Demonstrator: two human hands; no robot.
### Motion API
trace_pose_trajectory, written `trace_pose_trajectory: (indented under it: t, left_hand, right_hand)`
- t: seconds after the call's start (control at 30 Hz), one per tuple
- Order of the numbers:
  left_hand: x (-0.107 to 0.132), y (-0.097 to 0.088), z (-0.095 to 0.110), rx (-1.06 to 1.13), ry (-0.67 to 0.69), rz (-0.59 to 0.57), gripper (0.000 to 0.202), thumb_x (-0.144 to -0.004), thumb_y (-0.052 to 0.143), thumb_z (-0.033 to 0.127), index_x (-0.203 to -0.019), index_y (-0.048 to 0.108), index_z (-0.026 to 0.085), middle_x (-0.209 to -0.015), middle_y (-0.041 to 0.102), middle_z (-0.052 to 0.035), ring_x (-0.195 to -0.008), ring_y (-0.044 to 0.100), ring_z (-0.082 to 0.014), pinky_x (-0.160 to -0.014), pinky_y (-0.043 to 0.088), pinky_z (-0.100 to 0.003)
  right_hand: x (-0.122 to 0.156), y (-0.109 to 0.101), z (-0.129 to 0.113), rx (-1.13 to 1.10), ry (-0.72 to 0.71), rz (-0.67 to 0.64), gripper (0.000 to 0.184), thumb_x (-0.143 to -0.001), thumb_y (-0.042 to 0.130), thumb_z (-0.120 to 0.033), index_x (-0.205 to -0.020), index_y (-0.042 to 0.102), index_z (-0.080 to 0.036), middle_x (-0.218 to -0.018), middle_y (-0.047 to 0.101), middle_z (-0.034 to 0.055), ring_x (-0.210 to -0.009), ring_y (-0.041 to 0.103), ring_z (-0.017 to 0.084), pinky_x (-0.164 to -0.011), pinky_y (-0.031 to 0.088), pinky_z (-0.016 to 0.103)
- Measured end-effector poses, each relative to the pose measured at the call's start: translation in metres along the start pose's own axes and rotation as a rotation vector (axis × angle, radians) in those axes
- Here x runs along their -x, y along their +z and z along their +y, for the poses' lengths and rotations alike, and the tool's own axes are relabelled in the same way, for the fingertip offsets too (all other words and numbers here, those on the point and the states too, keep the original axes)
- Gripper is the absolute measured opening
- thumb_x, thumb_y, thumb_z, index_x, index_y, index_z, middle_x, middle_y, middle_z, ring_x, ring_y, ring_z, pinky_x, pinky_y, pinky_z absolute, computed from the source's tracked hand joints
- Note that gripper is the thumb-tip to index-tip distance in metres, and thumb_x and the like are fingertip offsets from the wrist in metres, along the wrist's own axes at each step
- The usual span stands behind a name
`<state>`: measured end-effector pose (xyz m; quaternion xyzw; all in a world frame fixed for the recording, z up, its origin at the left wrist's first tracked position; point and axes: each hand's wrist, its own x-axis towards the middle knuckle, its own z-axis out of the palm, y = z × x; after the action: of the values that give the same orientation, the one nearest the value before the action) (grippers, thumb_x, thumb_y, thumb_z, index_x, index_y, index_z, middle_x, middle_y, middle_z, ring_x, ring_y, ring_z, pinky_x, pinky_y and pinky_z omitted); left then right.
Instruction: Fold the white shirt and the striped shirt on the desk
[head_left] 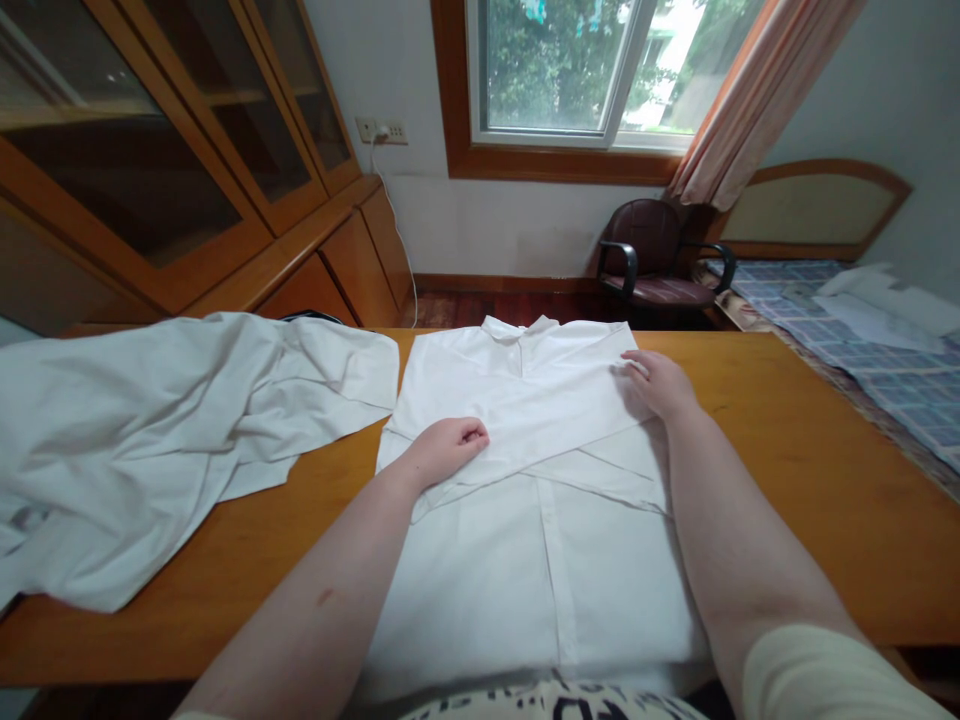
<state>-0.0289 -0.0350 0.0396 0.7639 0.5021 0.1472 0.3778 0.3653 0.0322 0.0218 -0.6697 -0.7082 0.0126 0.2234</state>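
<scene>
A white shirt (540,560) lies flat on the wooden table (787,470), collar away from me, with both sleeves folded across its middle. My left hand (448,446) rests on the folded left sleeve with its fingers curled under, pressing the cloth. My right hand (658,382) lies at the shirt's right shoulder, fingers pinched together on the fabric edge.
A loose heap of white cloth (150,430) covers the table's left part. Wooden cabinets with glass doors (172,150) stand at the left. A dark armchair (652,260) sits under the window, and a bed with a checked cover (885,360) is at the right.
</scene>
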Motion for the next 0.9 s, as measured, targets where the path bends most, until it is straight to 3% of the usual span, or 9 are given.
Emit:
trace_pose_trajectory:
  t: [0.07,0.17,0.33,0.47,0.57,0.7,0.8,0.9]
  left_hand:
    - [0.0,0.0,0.0,0.001,-0.002,0.003,0.023,-0.082,0.048,0.038,-0.081,0.063,0.021,-0.071,0.06,0.0019,-0.069,0.055,-0.016,-0.061,0.037,-0.026]
    - [0.001,-0.001,0.001,-0.002,-0.001,0.002,0.022,-0.083,0.048,0.038,-0.081,0.063,0.022,-0.071,0.06,0.0023,-0.069,0.055,-0.0157,-0.061,0.037,-0.025]
    - [0.004,-0.003,0.002,-0.049,0.023,-0.023,0.022,-0.084,0.047,0.037,-0.083,0.064,0.023,-0.072,0.061,0.0024,-0.069,0.055,-0.0154,-0.06,0.036,-0.025]
    - [0.006,-0.004,0.003,-0.068,0.023,-0.026,0.024,-0.084,0.047,0.038,-0.084,0.065,0.023,-0.073,0.063,0.0015,-0.07,0.056,-0.016,-0.06,0.036,-0.026]
    - [0.005,-0.004,0.003,-0.062,0.014,-0.022,0.024,-0.084,0.047,0.038,-0.084,0.065,0.023,-0.074,0.063,0.0013,-0.07,0.056,-0.0161,-0.061,0.037,-0.026]
    - [0.004,-0.004,0.003,-0.05,-0.005,-0.017,0.021,-0.084,0.048,0.037,-0.083,0.064,0.024,-0.073,0.062,0.0024,-0.071,0.056,-0.0154,-0.061,0.036,-0.025]
    - [0.003,-0.003,0.002,-0.047,-0.016,-0.014,0.02,-0.084,0.048,0.036,-0.083,0.064,0.024,-0.073,0.061,0.0028,-0.07,0.055,-0.0151,-0.06,0.036,-0.025]
    - [0.003,-0.002,0.001,-0.045,-0.017,-0.011,0.02,-0.084,0.048,0.036,-0.083,0.064,0.024,-0.074,0.062,0.0025,-0.07,0.055,-0.0151,-0.06,0.036,-0.025]
  right_hand:
    - [0.0,0.009,-0.008,0.022,-0.06,-0.154,0.043,-0.089,0.046,-0.038,-0.125,0.059,-0.019,-0.134,0.055,0.0095,-0.123,0.05,0.026,-0.105,0.038,0.039]
    - [-0.001,0.02,-0.014,0.119,-0.012,-0.274,0.054,-0.09,0.043,-0.045,-0.136,0.049,-0.018,-0.146,0.042,0.0107,-0.136,0.036,0.027,-0.111,0.03,0.041]
    - [-0.001,0.022,-0.004,0.244,0.185,-0.298,0.065,-0.092,0.031,-0.055,-0.145,0.036,-0.018,-0.154,0.028,0.011,-0.14,0.025,0.032,-0.11,0.025,0.053]
    - [0.002,0.021,0.007,0.251,0.367,-0.279,0.074,-0.09,0.024,-0.061,-0.149,0.028,-0.016,-0.154,0.024,0.0122,-0.14,0.021,0.037,-0.108,0.019,0.062]
    - [0.001,0.02,0.012,0.233,0.386,-0.219,0.069,-0.09,0.029,-0.058,-0.144,0.038,-0.016,-0.152,0.031,0.0142,-0.138,0.026,0.037,-0.108,0.021,0.061]
    - [-0.023,0.019,0.017,0.064,0.482,-0.169,0.053,-0.087,0.044,-0.05,-0.122,0.061,-0.014,-0.125,0.059,0.0202,-0.119,0.051,0.036,-0.099,0.038,0.051]
    - [-0.055,0.019,0.023,-0.12,0.565,-0.078,0.046,-0.087,0.05,-0.041,-0.119,0.062,-0.009,-0.111,0.065,0.0196,-0.106,0.059,0.03,-0.089,0.045,0.04]
    - [-0.085,0.022,0.027,-0.181,0.576,-0.034,0.044,-0.09,0.045,-0.04,-0.111,0.064,-0.008,-0.095,0.068,0.0181,-0.092,0.063,0.027,-0.077,0.049,0.035]
